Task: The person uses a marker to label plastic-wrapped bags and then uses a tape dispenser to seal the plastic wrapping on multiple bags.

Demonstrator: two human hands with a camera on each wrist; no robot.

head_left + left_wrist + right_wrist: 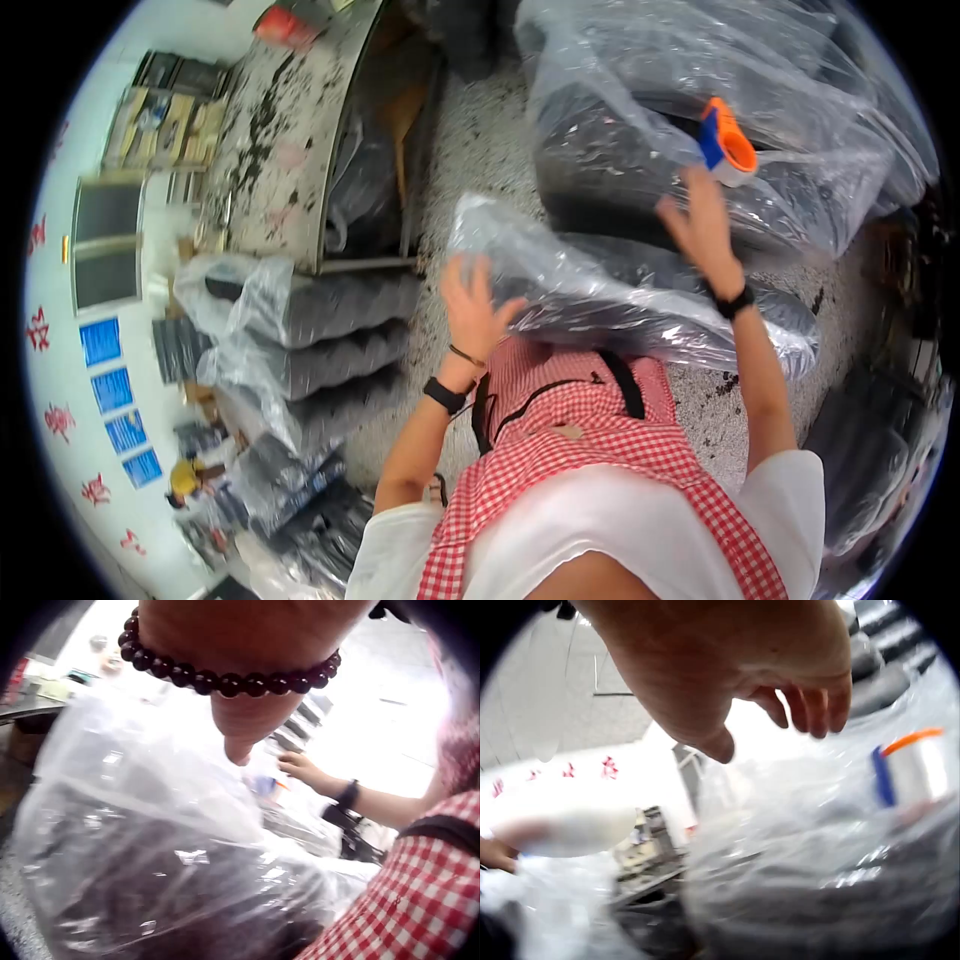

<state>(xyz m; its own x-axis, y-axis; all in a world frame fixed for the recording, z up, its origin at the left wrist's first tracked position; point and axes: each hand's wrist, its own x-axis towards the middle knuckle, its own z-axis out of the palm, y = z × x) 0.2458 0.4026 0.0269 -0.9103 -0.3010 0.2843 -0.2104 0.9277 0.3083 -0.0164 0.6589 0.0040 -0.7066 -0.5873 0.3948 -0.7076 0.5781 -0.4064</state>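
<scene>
A dark bundle in a clear plastic bag (pixel 600 290) lies across the front of the person's apron. Over its left end is my left hand (pixel 475 310), fingers spread and thumb apart, with a beaded bracelet at the wrist. My right hand (pixel 712 235) reaches over the far side of the bundle, fingers extended and nothing in its grasp. Just beyond those fingertips, an orange and blue tape dispenser (pixel 738 152) sits on a larger plastic-covered dark stack (pixel 620 150). In the right wrist view the dispenser (pixel 919 769) shows beside and below the loosely bent fingers of the right hand (pixel 780 675).
To the left stands a worn table (pixel 290 150) with dark smudges. Below it are stacked dark bundles (pixel 345 345), partly bagged. More dark wrapped bundles (pixel 855 450) lie at the right. A person in yellow (pixel 187 477) is far off at the lower left.
</scene>
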